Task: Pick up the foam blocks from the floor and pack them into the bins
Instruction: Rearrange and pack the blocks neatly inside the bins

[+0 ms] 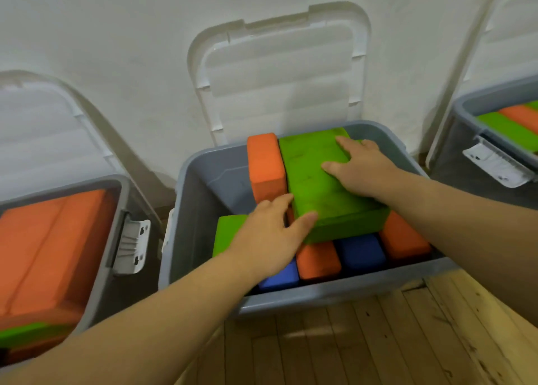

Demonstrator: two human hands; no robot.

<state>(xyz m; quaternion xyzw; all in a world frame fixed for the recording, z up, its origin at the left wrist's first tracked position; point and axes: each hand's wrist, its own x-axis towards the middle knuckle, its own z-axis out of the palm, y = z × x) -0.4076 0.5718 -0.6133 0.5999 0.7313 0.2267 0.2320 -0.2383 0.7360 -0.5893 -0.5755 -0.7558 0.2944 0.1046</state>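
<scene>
Both | left hand (pixel 267 236), right hand (pixel 364 172) touch green block (pixel 311 178) | middle bin (pixel 203 210)

Head-worn wide-angle view, looking steeply down, close over middle bin (pixel 320 296)

Left bin (pixel 122 198) and right bin (pixel 465 105) partly off frame; blue block (pixel 281 278) half beneath left hand (pixel 267 239).

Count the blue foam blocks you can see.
2, both in the middle bin: one blue block beside the left hand, a second blue block right of an orange block. Others may hide under the large green block.
</scene>
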